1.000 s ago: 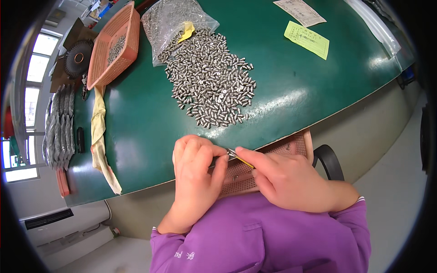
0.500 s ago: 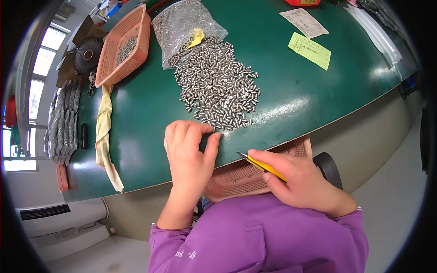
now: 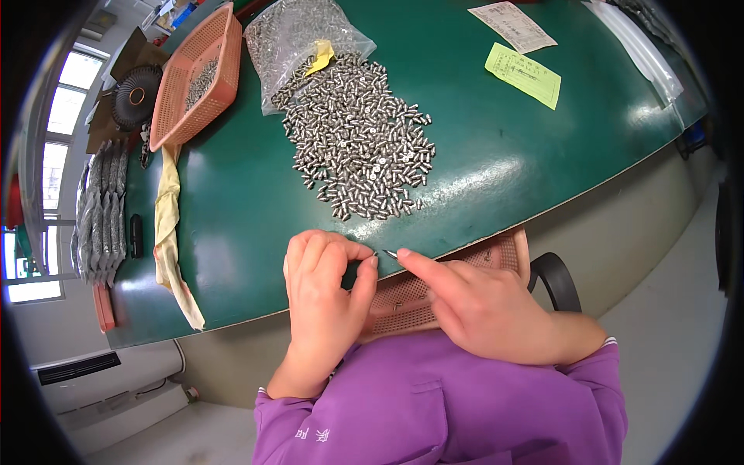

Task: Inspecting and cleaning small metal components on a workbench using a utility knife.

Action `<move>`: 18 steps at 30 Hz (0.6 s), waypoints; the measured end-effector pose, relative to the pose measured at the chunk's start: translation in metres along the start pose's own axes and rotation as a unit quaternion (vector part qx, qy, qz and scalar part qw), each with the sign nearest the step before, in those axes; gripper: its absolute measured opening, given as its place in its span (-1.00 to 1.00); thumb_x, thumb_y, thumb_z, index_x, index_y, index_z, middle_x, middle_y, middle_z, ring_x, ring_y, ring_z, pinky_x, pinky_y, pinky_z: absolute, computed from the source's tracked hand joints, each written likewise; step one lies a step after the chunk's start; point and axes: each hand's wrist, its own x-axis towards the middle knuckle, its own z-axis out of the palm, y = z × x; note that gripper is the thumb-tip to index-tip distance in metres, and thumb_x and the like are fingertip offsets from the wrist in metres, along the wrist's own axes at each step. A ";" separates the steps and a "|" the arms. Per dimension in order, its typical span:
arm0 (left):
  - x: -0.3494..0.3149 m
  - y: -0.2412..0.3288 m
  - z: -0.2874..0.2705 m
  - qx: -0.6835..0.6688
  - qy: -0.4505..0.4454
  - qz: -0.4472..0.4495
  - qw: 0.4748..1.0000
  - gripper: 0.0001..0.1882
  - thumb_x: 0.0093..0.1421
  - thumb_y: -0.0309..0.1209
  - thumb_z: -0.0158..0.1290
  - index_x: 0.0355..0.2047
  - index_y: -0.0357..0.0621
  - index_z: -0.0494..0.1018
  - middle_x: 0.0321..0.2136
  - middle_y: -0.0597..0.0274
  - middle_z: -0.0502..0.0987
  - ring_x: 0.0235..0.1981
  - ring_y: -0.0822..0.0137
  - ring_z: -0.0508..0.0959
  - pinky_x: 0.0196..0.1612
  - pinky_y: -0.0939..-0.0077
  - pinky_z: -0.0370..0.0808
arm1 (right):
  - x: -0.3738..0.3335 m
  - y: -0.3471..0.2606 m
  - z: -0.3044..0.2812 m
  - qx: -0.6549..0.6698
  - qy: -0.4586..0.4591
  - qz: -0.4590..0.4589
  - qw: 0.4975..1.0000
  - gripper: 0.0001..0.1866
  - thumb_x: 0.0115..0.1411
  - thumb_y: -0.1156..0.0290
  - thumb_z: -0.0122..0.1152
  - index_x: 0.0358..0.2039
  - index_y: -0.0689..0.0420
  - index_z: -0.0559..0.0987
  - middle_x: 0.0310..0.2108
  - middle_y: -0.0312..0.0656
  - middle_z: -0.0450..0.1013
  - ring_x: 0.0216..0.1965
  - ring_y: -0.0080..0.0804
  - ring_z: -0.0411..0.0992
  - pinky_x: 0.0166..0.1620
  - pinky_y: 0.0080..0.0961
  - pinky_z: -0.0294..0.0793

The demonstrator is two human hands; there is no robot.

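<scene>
A: Where's the piece?

B: Tiny metal piece (image 3: 375, 254), near the front edge of the counter (image 3: 248, 201). Left hand (image 3: 322, 271) pinches it, thumb against forefinger.

A: Right hand?

B: Right hand (image 3: 488, 302) is closed around a pointed tool (image 3: 390, 253). Only the dark tip shows, just beside the piece, apparently apart from it. Handle hidden.

A: Progress?

B: One piece in work. Big loose heap (image 3: 360, 139) of silvery tapered bits beyond the left hand, neither hand touching it, so probably plenty left. Few bits in the lower basket (image 3: 509, 260), pink mesh, below the counter edge. Upper basket (image 3: 221, 85) holds a batch too. Can't tell which bits are finished.

A: Surface?

B: Green, glossy. Clear bag (image 3: 271, 46) at the heap's far end, full of similar bits, yellow tag (image 3: 321, 56) on it. Cloth strip (image 3: 167, 225) and black marker (image 3: 136, 236) to the left; pale slip (image 3: 513, 25) and green slip (image 3: 524, 75) far right, clear plastic (image 3: 635, 50) past them.

A: Room?

B: Black fan (image 3: 136, 97) and grey packets (image 3: 101, 217) left, bright windows (image 3: 66, 116) behind. White air conditioner (image 3: 81, 368) lower left, dark chair (image 3: 558, 283) right, pale floor (image 3: 659, 349).
</scene>
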 end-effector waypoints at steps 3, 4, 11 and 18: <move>-0.003 -0.003 0.002 -0.010 -0.001 -0.009 1.000 -0.83 -0.04 -0.60 0.26 -0.44 -0.15 0.50 -0.39 0.21 0.50 -0.20 0.11 0.47 -0.08 0.25 0.39 | 0.003 -0.004 -0.001 -0.019 -0.017 0.005 1.000 -0.37 0.17 0.44 0.20 0.29 0.17 0.37 -0.43 -0.17 0.45 -0.56 -0.28 0.51 -0.47 -0.38 0.54; -0.003 -0.004 0.002 -0.017 -0.004 -0.016 1.000 -0.83 -0.04 -0.56 0.28 -0.44 -0.13 0.51 -0.37 0.23 0.51 -0.17 0.10 0.47 -0.06 0.23 0.37 | 0.004 -0.006 -0.001 -0.019 -0.018 0.006 1.000 -0.37 0.17 0.44 0.20 0.29 0.17 0.37 -0.43 -0.17 0.45 -0.56 -0.28 0.51 -0.47 -0.38 0.54; -0.003 -0.006 0.003 -0.040 0.005 -0.017 0.999 -0.82 -0.05 -0.59 0.28 -0.46 -0.13 0.51 -0.40 0.23 0.51 -0.20 0.10 0.48 -0.09 0.24 0.39 | 0.008 -0.007 -0.005 0.023 -0.042 0.016 0.999 -0.41 0.20 0.44 0.18 0.27 0.23 0.38 -0.43 -0.11 0.47 -0.55 -0.19 0.53 -0.48 -0.30 0.56; -0.002 -0.004 0.001 -0.049 -0.003 -0.020 0.999 -0.82 -0.06 -0.60 0.29 -0.48 -0.13 0.51 -0.40 0.24 0.53 -0.20 0.11 0.49 -0.09 0.25 0.40 | 0.016 -0.010 -0.016 0.013 -0.102 0.023 0.994 -0.39 0.20 0.45 0.15 0.28 0.25 0.36 -0.40 -0.02 0.48 -0.51 -0.12 0.54 -0.44 -0.26 0.57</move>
